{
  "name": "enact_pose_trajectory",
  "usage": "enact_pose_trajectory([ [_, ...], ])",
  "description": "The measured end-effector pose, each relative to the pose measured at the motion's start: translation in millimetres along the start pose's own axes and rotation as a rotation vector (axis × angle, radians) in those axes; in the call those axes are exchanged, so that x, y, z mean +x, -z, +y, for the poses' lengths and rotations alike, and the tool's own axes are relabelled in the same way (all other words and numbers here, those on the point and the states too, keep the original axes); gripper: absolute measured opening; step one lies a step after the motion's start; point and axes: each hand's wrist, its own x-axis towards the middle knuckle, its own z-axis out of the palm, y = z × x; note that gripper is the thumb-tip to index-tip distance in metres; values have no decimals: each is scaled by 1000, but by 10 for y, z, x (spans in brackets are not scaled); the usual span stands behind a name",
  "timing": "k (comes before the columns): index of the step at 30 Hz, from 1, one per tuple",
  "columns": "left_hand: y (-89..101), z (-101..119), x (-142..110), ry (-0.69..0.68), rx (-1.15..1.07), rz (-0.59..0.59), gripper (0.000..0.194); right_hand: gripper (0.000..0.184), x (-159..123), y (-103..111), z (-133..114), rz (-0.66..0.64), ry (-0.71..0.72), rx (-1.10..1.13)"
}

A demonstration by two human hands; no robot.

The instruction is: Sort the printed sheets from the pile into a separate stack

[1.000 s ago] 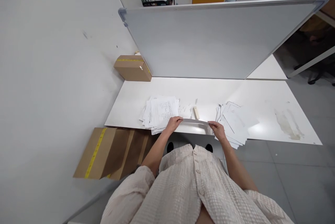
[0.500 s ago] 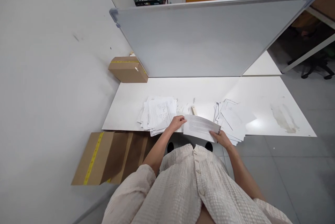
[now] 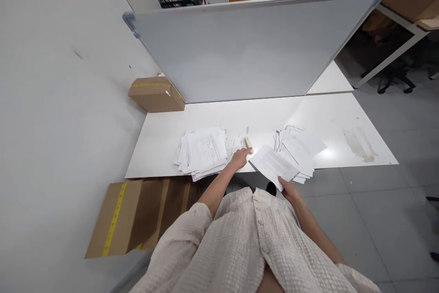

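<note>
A printed sheet of paper is in my right hand, pinched at its near edge, tilted over the table's front edge. My left hand is at the near end of a small cream oblong block. Its fingers reach out to the block and seem to touch it, without a visible grip around it. On the left lies a messy stack of papers with print and handwriting. To the right a second loose pile of papers is partly covered by the held sheet.
A whiteboard stands across the back of the white table. One cardboard box sits at the back left corner. An open cardboard box is below the table's left front edge. Grey smears mark the right side.
My left hand has let go of the sheet and moved to the small cream block. The sheet, now held by the right hand alone, has turned and tilted. The view has shifted a little.
</note>
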Motion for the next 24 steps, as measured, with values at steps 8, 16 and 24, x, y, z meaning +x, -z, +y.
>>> enact_pose_trajectory([
  [8,-36,-46,85,7,46,-59,65,38,251,-301,140,61,24,79],
  [16,-80,-1,98,19,114,-78,63,38,254,-329,151,98,27,42],
  [24,-104,44,98,71,121,-101,64,39,193,-371,127,111,27,44],
])
